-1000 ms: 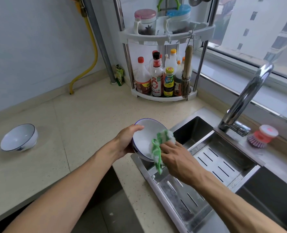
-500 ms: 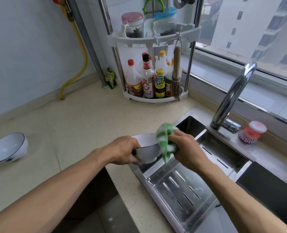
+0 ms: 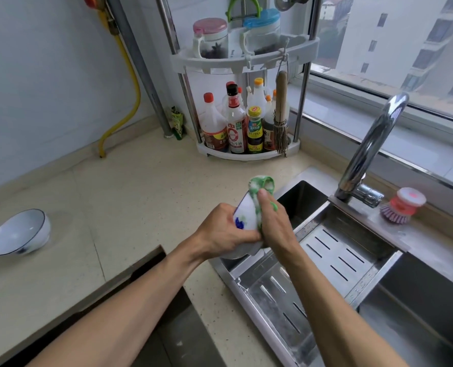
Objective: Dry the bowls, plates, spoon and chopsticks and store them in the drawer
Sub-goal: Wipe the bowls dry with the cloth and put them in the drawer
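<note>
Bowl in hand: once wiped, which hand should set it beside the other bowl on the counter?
Left, probably. The left hand already grips the bowl and is nearer the other bowl; the right hand holds the cloth.

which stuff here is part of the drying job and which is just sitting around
In the job:
- white bowl with blue pattern, held by left hand
- green and white cloth, pressed on it by right hand
- white blue-rimmed bowl on the counter

Lying about:
- red dish brush
- sauce bottles on the corner rack
- chrome tap
</note>
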Demonstrator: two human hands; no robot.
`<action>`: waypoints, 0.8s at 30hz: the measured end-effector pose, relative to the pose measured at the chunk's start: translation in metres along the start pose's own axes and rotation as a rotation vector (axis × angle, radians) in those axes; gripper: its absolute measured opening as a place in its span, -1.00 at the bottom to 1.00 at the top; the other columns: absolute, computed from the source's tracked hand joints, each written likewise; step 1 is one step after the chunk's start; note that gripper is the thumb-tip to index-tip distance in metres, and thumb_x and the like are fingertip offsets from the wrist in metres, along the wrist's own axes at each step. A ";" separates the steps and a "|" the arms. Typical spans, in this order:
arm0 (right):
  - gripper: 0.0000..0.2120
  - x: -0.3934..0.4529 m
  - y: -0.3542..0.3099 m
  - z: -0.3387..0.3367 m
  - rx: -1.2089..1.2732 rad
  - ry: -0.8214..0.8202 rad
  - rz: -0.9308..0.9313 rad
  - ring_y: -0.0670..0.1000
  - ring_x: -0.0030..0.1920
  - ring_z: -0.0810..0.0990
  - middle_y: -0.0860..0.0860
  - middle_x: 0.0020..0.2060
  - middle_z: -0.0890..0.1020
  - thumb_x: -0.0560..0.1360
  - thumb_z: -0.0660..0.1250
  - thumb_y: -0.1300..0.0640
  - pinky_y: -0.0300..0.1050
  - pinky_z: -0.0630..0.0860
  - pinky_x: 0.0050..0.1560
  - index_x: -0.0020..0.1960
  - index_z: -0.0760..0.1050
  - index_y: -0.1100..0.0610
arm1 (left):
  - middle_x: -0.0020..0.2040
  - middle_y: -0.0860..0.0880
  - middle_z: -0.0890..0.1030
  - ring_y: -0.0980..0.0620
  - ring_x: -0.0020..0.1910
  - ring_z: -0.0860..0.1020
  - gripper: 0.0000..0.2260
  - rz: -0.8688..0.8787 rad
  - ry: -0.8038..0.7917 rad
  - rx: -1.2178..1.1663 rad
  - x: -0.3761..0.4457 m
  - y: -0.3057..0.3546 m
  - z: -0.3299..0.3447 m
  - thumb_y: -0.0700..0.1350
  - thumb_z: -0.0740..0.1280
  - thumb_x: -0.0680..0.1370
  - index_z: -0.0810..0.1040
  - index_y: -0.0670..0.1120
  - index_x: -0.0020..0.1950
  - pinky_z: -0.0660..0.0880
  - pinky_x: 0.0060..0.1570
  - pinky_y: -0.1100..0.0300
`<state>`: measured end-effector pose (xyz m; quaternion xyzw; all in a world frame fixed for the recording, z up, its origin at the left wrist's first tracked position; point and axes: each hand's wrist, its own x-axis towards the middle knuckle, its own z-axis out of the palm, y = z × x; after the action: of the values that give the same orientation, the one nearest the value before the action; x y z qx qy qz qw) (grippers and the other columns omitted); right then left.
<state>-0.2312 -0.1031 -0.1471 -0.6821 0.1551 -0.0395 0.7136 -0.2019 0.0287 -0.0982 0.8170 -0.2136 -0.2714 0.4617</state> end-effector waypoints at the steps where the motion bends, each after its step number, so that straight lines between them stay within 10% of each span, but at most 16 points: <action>1: -0.53 0.000 0.002 0.003 -0.009 0.006 -0.017 0.02 -0.04 0.65 0.06 -0.02 0.64 0.58 0.11 -0.36 0.05 0.56 0.08 0.16 0.57 -0.06 | -0.40 -0.06 0.61 0.08 -0.43 0.56 -0.82 -0.013 0.029 -0.008 0.000 0.000 -0.001 -0.28 0.52 0.44 0.59 -0.16 -0.33 0.47 -0.38 0.25; 5: -0.66 -0.021 0.013 0.013 -0.114 -0.004 -0.130 -0.03 0.24 0.54 -0.05 0.25 0.51 0.57 0.09 -0.29 -0.01 0.45 0.31 0.24 0.51 -0.33 | -0.38 -0.05 0.62 0.08 -0.39 0.57 -0.84 -0.050 0.031 -0.054 0.000 -0.003 -0.010 -0.34 0.48 0.44 0.61 -0.17 -0.31 0.51 -0.31 0.18; 9: -0.48 -0.006 0.005 -0.004 0.107 0.002 0.159 0.18 -0.14 0.68 0.25 -0.14 0.68 0.66 0.04 -0.23 0.26 0.56 0.09 -0.08 0.59 0.10 | -0.25 -0.17 0.67 0.00 -0.30 0.64 -0.86 -0.046 -0.033 0.028 -0.005 -0.001 -0.002 -0.28 0.52 0.43 0.63 -0.32 -0.12 0.62 -0.22 0.07; 15: -0.55 -0.024 0.013 0.009 -0.096 0.020 -0.056 0.03 0.20 0.55 0.08 0.22 0.53 0.63 0.15 -0.24 0.07 0.48 0.31 0.40 0.47 -0.03 | -0.44 0.04 0.60 0.13 -0.44 0.56 -0.78 -0.066 0.004 -0.010 0.000 0.003 -0.008 -0.36 0.48 0.43 0.57 -0.13 -0.34 0.49 -0.36 0.24; 20: -0.52 -0.017 -0.002 -0.013 0.588 -0.062 0.401 0.18 -0.27 0.68 0.23 -0.24 0.67 0.58 0.19 -0.19 -0.01 0.65 -0.30 -0.16 0.58 0.21 | -0.38 -0.05 0.60 0.04 -0.39 0.60 -0.83 0.053 -0.122 0.091 -0.004 0.017 0.001 -0.27 0.51 0.44 0.57 -0.22 -0.29 0.56 -0.36 0.17; 24: -0.53 -0.013 0.001 -0.022 0.649 -0.089 0.421 0.21 -0.23 0.68 0.25 -0.14 0.67 0.60 0.17 -0.18 -0.03 0.64 -0.30 0.01 0.57 0.23 | -0.25 -0.16 0.64 -0.04 -0.26 0.65 -0.87 0.028 -0.091 0.054 -0.004 0.015 -0.004 -0.26 0.55 0.40 0.61 -0.25 -0.17 0.65 -0.25 0.08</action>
<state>-0.2502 -0.1209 -0.1459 -0.3752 0.2403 0.0905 0.8907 -0.2035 0.0262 -0.0820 0.8130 -0.2531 -0.2961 0.4328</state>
